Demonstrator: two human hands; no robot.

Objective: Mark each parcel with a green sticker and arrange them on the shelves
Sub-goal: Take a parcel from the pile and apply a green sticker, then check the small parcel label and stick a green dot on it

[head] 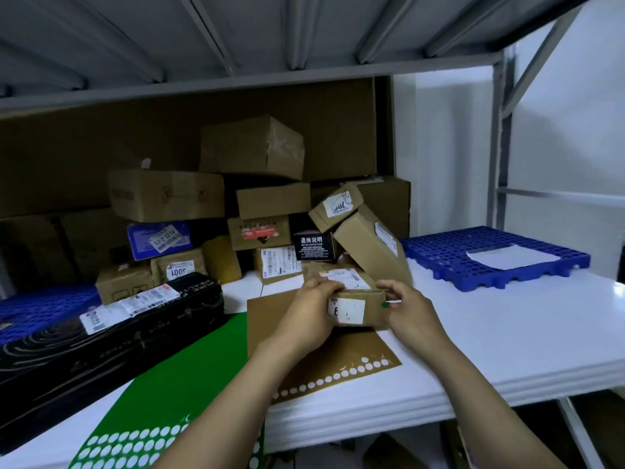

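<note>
A small brown cardboard parcel with white labels is held just above the white shelf board, between both hands. My left hand grips its left end, fingers curled over the top. My right hand holds the right end, and a small green sticker shows at a fingertip against the parcel's right edge. A green sticker sheet with several punched-out round holes lies at the front left. A brown sticker sheet lies under the parcel.
Several cardboard parcels are heaped at the back of the shelf. A long black box lies at the left. A blue plastic pallet with a white paper sits at the right. The white shelf board spreads beneath.
</note>
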